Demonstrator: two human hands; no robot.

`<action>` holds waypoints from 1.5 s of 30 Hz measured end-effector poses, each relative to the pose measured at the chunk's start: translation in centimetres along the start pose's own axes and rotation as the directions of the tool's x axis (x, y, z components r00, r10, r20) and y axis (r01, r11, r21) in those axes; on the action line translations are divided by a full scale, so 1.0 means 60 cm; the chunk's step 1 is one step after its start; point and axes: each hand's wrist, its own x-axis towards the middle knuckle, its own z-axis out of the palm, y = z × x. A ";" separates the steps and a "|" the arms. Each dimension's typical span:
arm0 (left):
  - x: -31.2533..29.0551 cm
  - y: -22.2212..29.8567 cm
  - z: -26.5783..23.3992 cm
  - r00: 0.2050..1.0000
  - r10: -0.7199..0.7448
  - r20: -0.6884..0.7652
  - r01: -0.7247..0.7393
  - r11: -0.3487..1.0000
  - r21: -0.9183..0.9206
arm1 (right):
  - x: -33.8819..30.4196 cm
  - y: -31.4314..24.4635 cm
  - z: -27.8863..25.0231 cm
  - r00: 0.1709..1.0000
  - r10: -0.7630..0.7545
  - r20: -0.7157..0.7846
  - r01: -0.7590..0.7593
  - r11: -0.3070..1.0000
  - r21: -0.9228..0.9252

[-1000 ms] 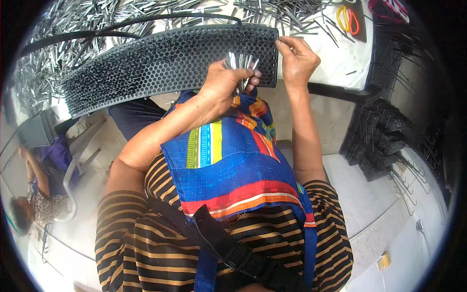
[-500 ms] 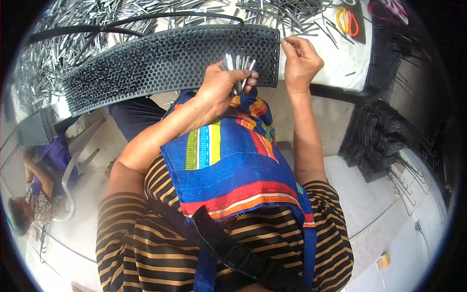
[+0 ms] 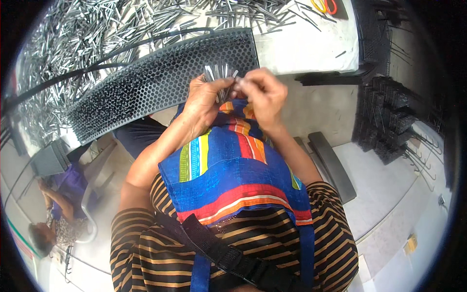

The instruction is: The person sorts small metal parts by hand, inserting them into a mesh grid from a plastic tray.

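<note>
My left hand (image 3: pixel 206 92) is closed around a fanned bunch of thin grey strips (image 3: pixel 216 73), their tips sticking up past the thumb. My right hand (image 3: pixel 265 95) meets it from the right, thumb and forefinger pinched on one strip at the bunch's edge. Behind both hands lies a long, curved black perforated panel (image 3: pixel 170 80). Dark strips stand thickly in the holes of its left part, while the holes toward its right end show bare. The lower ends of the bunch are partly hidden by my fingers.
Loose strips (image 3: pixel 112 29) lie heaped across the white table (image 3: pixel 301 51). Scissors with orange and yellow handles (image 3: pixel 325 6) lie at the far edge. Stacked black pieces (image 3: pixel 384 117) and wire hooks (image 3: pixel 421 160) stand at right. Another person (image 3: pixel 61 209) sits at lower left.
My right hand has come away from the panel's right end, moving left to the bunch in my left hand. The view has shifted, so the panel sits further left and tilts more.
</note>
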 end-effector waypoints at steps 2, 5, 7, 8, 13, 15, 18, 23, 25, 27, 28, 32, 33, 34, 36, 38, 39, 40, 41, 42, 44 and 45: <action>-0.003 -0.003 0.004 0.999 -0.004 0.043 0.003 1.000 0.025 | 0.021 -0.008 -0.002 0.966 0.259 0.012 -0.252 0.931 0.265; 0.001 -0.008 0.003 0.997 -0.016 0.072 0.011 0.998 0.069 | 0.027 0.000 -0.011 0.949 0.306 0.080 -0.316 0.915 0.250; -0.001 -0.008 0.000 0.996 -0.016 0.085 0.007 0.994 0.109 | 0.026 0.013 -0.013 0.949 0.293 0.119 -0.315 0.912 0.262; -0.002 -0.007 0.002 0.997 -0.014 0.081 0.005 0.994 0.106 | 0.030 0.020 -0.014 0.950 0.291 0.114 -0.311 0.908 0.280; -0.013 0.000 -0.006 1.000 -0.003 -0.030 0.007 0.991 0.131 | 0.066 0.019 -0.019 0.976 -0.023 -0.218 0.065 0.980 0.186; -0.017 -0.012 -0.024 1.000 -0.011 -0.015 0.013 0.992 0.128 | 0.093 0.020 -0.030 0.936 -0.216 -0.278 0.222 0.975 -0.010; -0.033 -0.024 -0.040 0.983 -0.176 0.051 0.165 0.971 0.173 | 0.130 0.045 -0.039 0.874 -0.431 -0.225 0.330 0.866 -0.376; -0.033 -0.020 -0.053 0.987 -0.160 0.022 0.156 0.978 0.137 | 0.142 0.046 -0.033 0.804 -0.593 0.038 0.453 0.570 -0.685; -0.034 -0.014 -0.051 0.992 -0.121 -0.041 0.126 0.981 0.148 | 0.139 0.046 -0.031 0.780 -0.621 0.073 0.500 0.550 -0.669; -0.032 -0.015 -0.051 0.993 -0.114 -0.018 0.115 0.986 0.117 | 0.140 0.045 -0.033 0.789 -0.608 0.085 0.507 0.568 -0.649; -0.032 -0.014 -0.049 0.993 -0.117 -0.024 0.119 0.988 0.102 | 0.139 0.047 -0.033 0.799 -0.590 0.116 0.525 0.590 -0.614; -0.031 -0.011 -0.048 0.993 -0.118 -0.017 0.119 0.991 0.067 | 0.143 0.059 -0.036 0.863 -0.496 0.096 0.445 0.658 -0.607; -0.032 -0.009 -0.047 0.993 -0.118 -0.021 0.119 0.991 0.064 | 0.141 0.057 -0.034 0.864 -0.494 0.100 0.447 0.659 -0.605; -0.033 -0.007 -0.045 0.993 -0.115 -0.022 0.116 0.991 0.060 | 0.137 0.055 -0.033 0.866 -0.495 0.076 0.434 0.667 -0.606; -0.032 -0.003 -0.050 0.994 -0.109 -0.028 0.110 0.993 0.030 | 0.126 0.053 -0.023 0.896 -0.445 0.000 0.379 0.763 -0.524; -0.030 0.000 -0.046 0.996 -0.082 -0.027 0.082 0.997 0.002 | 0.109 0.042 -0.026 0.952 -0.305 -0.003 0.276 0.865 -0.419; -0.031 0.002 -0.044 0.998 -0.056 -0.021 0.056 0.998 -0.028 | 0.097 0.030 -0.024 0.981 -0.192 0.033 0.190 0.908 -0.373; -0.032 0.005 -0.045 0.998 -0.052 -0.026 0.051 0.997 -0.059 | 0.083 0.018 -0.013 0.982 -0.187 0.038 0.188 0.911 -0.367; -0.029 0.005 -0.046 0.998 -0.052 -0.028 0.051 0.997 -0.059 | 0.069 0.004 -0.001 0.991 0.002 0.136 0.034 0.964 -0.265; -0.027 0.004 -0.047 0.999 -0.042 -0.020 0.040 0.997 -0.068 | 0.061 -0.003 0.012 0.952 0.177 0.249 -0.135 0.975 -0.178; -0.027 0.005 -0.050 1.000 -0.023 -0.020 0.021 0.996 -0.086 | 0.047 0.021 0.037 0.965 0.093 0.243 -0.085 0.995 -0.044; -0.028 0.006 -0.051 1.000 -0.022 -0.022 0.020 0.996 -0.089 | 0.041 0.009 0.051 0.955 0.211 0.207 -0.221 0.975 0.028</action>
